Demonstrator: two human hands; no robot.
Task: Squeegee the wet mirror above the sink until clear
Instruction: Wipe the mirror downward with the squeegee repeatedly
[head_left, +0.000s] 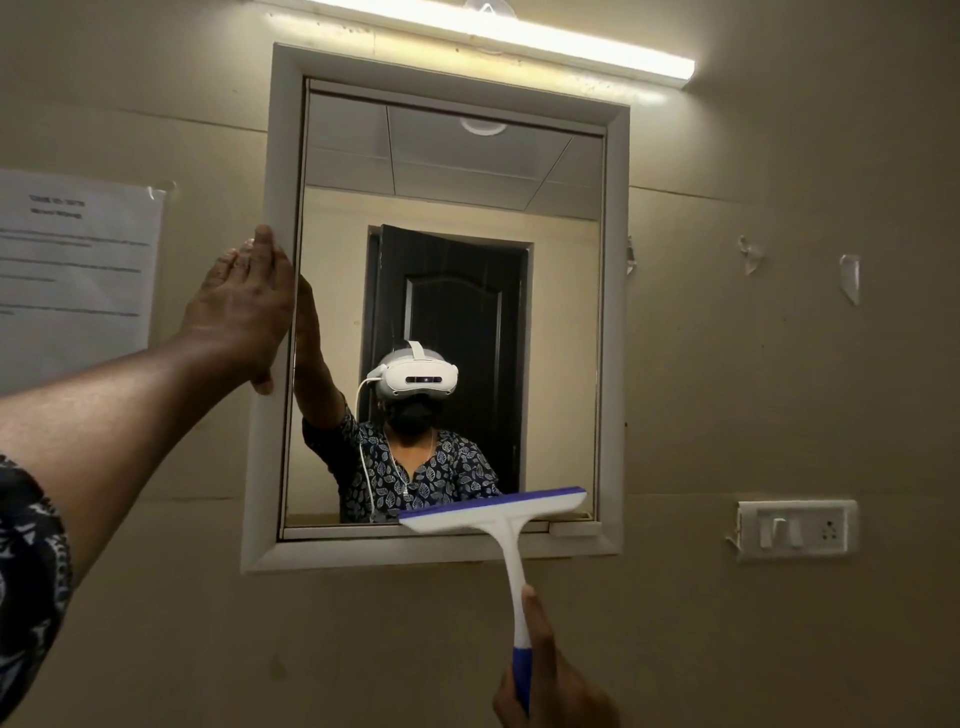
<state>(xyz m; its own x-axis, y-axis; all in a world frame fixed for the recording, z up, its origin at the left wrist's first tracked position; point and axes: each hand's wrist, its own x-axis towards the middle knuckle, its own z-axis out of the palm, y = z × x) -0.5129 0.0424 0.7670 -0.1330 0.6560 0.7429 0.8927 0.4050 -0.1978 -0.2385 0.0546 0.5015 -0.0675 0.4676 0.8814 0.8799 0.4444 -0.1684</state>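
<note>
Two hands show in my feed, well apart from each other. Furthest left, beyond my left hand (244, 306), a printed paper sheet (72, 270) is taped to the wall. My patterned sleeve (26, 571) sits at the lower left edge, and the bare forearm reaches up from it. The left hand lies flat with its fingers straight and pointing upward, palm pressed against the left side of the white mirror frame (265, 467); it holds nothing.

Just to the right of that hand is the mirror (452, 208), upright on the wall. It reflects the same arm, a headset and a dark door. I cannot tell from here whether the glass is wet. High above both hands a lit tube light (498, 36) runs along the wall.

Lower down, between the hands, the squeegee (498, 514) has its blade lying across the bottom right of the glass and over the lower inner rim. The blue strip is uppermost and the right end sits a little higher. Its white handle slants down to my right hand (550, 686), whose fingers are curled round the blue grip with the thumb laid along the shaft.

Right of that hand and higher, a white switch plate (795, 530) is fixed to the wall, with scraps of tape (849, 278) above it.
</note>
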